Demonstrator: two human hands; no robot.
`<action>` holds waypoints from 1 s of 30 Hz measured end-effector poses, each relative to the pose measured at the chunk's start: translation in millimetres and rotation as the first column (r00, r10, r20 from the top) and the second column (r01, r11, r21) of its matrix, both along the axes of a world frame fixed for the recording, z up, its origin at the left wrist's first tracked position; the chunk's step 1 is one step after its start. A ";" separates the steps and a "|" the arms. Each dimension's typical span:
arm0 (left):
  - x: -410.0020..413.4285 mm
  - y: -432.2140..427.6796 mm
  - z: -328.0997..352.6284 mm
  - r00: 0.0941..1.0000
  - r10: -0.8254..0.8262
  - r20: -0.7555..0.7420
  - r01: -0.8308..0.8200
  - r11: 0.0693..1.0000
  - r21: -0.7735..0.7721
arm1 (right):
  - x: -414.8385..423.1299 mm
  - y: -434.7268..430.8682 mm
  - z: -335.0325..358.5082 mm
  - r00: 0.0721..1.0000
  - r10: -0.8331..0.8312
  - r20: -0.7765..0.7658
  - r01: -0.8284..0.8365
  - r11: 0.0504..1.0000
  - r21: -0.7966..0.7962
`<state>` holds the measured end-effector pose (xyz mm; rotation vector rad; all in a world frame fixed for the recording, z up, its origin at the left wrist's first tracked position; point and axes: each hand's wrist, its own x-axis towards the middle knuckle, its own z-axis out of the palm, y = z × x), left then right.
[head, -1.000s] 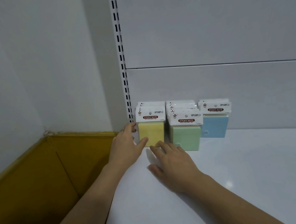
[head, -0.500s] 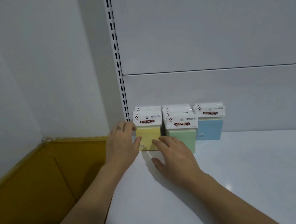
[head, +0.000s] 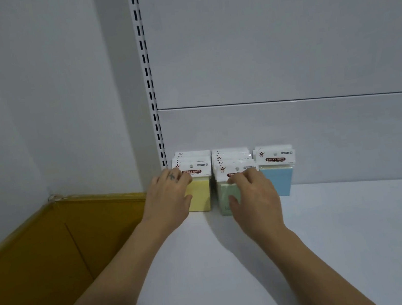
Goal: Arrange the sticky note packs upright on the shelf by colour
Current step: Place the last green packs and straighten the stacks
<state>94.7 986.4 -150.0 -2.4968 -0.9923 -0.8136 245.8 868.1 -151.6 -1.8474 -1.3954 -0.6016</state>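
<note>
**Position of parts.** Three rows of sticky note packs stand upright at centre frame, against the back panel (head: 320, 136) of the shelf (head: 310, 253): yellow at left, green in the middle, blue packs (head: 278, 178) at right. The green row reaches furthest forward.

**Hand state.**
- The left hand (head: 168, 197) grips the front yellow pack (head: 200, 197). Its fingers curl over the upper left corner and the thumb lies on the front face.
- The right hand (head: 254, 196) grips the front green pack (head: 223, 198). Its fingers hook over the header card and the thumb presses the front face.

**Step in hand (judgement).** The front packs are being squared up. The sorting by colour looks close to done.

**Faults and causes.**
- Pulling a header card forward could tip the front pack onto its face. The packs behind would lose their support and could lean after it.
- Uneven pressure from the thumb could twist a pack out of line with its row.
- Pushing the yellow row sideways toward frame left could jam it against the slotted upright (head: 148, 82).
- A sideways move by the right hand could knock the blue packs, which stand just beside its knuckles.

**Edges and open room.**
- The left edge of the shelf runs just left of the yellow row. Below it, at lower left of the frame, sits an open cardboard box (head: 43, 262). A pack slid off that edge would likely drop into the box.
- The gap between the yellow and green rows is narrow, and fingers will not fit between them easily.
- The shelf lies bare in front of the rows and to their right, toward lower right of the frame. Withdraw both hands straight back along this side.
</note>
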 end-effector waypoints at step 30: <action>46.8 -29.9 -2.5 0.997 -0.073 0.032 0.079 0.963 -0.259 | 36.6 -2.1 -6.7 0.832 -0.029 -0.554 -0.071 0.985 -0.158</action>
